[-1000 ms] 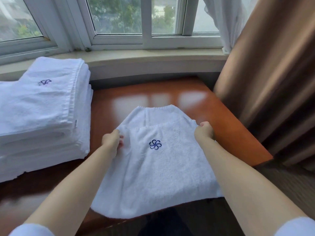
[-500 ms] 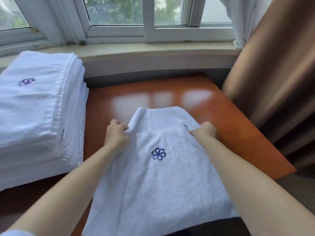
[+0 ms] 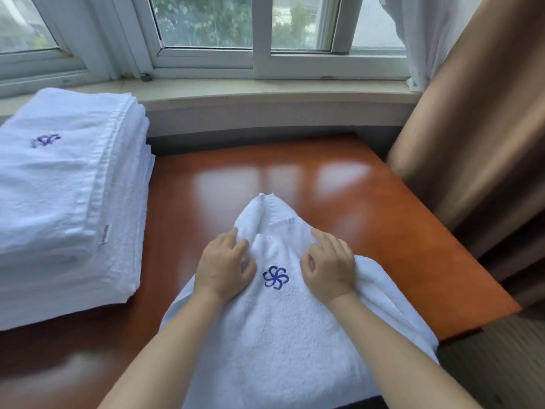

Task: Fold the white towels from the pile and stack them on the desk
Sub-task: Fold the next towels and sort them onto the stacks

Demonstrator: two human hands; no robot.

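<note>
Where the polished reddish-brown wooden desk (image 3: 398, 231) meets its near edge, a white terry-cloth towel with a blue embroidered pinwheel flower (image 3: 265, 329) lies partly folded, its near end draping over that edge towards the person. Its far end is bunched up into a peak with a hemmed border showing. The left hand (image 3: 224, 267) grips a gathered fold just left of the flower, fingers curled into the cloth. The right hand (image 3: 328, 265) grips the matching fold just right of the flower, fingers curled in the same way.

The cloth looks thick, soft and limp: it sags wherever it is unsupported and probably weighs little. It would slump rather than hold a crease, so the surest hold is likely at the corners or along the hemmed edge, with both hands level to keep the layers aligned. The glossy desk may let it slide.

To the far left on the desk sits a tall stack of folded white towels (image 3: 67, 202), its top one bearing the same blue mark. Beyond it run a pale stone windowsill (image 3: 265, 93) and a white-framed window (image 3: 262, 59). A brown curtain (image 3: 486, 143) hangs at the right.
</note>
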